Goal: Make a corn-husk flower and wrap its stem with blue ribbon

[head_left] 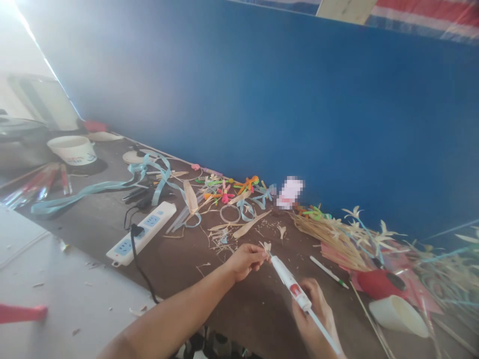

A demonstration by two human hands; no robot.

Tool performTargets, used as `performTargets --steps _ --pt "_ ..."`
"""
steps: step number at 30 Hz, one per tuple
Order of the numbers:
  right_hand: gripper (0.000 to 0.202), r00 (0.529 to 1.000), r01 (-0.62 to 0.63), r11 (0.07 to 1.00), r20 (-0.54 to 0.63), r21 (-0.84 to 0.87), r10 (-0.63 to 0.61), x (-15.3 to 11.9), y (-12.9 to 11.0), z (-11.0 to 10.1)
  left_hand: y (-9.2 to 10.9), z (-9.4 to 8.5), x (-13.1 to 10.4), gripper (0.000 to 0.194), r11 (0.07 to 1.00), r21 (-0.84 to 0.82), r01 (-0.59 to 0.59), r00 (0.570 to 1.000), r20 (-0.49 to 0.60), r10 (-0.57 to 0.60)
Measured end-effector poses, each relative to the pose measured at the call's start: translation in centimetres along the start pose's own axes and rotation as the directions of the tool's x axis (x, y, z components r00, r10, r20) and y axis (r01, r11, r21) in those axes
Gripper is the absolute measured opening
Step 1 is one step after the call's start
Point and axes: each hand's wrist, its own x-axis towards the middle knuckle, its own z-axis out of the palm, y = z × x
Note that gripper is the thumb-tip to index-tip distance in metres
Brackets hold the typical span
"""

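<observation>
My left hand (249,260) pinches a small pale petal-like piece (267,247) near the middle of the view. In my right hand (314,309) is a white glue gun (290,281) with a red patch and a long pale stick coming out of its rear. Its tip points up and left and sits right beside the piece at my left fingertips; whether they touch cannot be made out. Just beyond lies another small pale flower-like piece (282,232) on the brown table (239,319).
A white power strip (142,233) with a black plug lies left. Blue ribbon (90,188), coloured pipe-cleaner shapes (224,192) and dry husks (252,224) spread along the blue wall. At right are a pen (328,271), straw bundle (333,234), pale flowers (385,232) and a tipped cup (398,315).
</observation>
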Motion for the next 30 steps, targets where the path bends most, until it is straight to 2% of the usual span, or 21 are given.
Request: performTargets --steps 9,19,30 --pt "0.012 0.996 0.033 0.999 -0.078 -0.013 -0.034 -0.1 0.5 -0.5 -0.2 -0.1 0.1 0.025 1.0 -0.013 0.006 1.0 -0.007 -0.006" --pt "0.01 0.998 0.029 0.999 -0.061 0.02 -0.028 0.5 -0.3 -0.4 -0.3 -0.1 0.2 0.024 1.0 -0.009 0.005 1.0 -0.003 -0.005" --pt "0.011 0.999 0.018 0.999 -0.032 0.028 -0.017 -0.1 0.9 -0.4 -0.1 0.0 0.0 0.024 1.0 0.007 0.006 1.0 0.007 -0.007"
